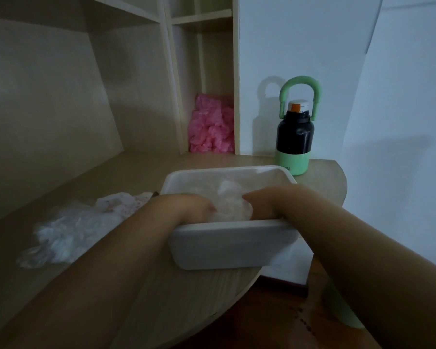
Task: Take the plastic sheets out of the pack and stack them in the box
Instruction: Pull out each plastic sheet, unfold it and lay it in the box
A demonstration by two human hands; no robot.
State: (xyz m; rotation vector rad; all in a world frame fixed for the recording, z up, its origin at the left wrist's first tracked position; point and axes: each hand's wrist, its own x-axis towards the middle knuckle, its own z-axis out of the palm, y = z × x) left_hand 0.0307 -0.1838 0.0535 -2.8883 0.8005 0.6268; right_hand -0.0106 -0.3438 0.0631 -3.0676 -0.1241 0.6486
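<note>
box (pixel 224 245): white, open top, on the near right of the surface (pixel 111 285), partly over its curved edge
plastic sheets (pixel 233 206): clear crumpled wad inside box, between both hands
left hand (pixel 186 205): over left rim, reaching down onto the wad; fingers mostly hidden, can't tell spread or curled
right hand (pixel 267 200): over near rim, touching wad's right side; fingers hidden, can't tell
pack (pixel 121 202): patterned, just left of box
loose clear plastic (pixel 66 235): left, beside pack
bottle (pixel 295 137): green-black, far right
pink plastic (pixel 210 124): in shelf nook, far
</note>
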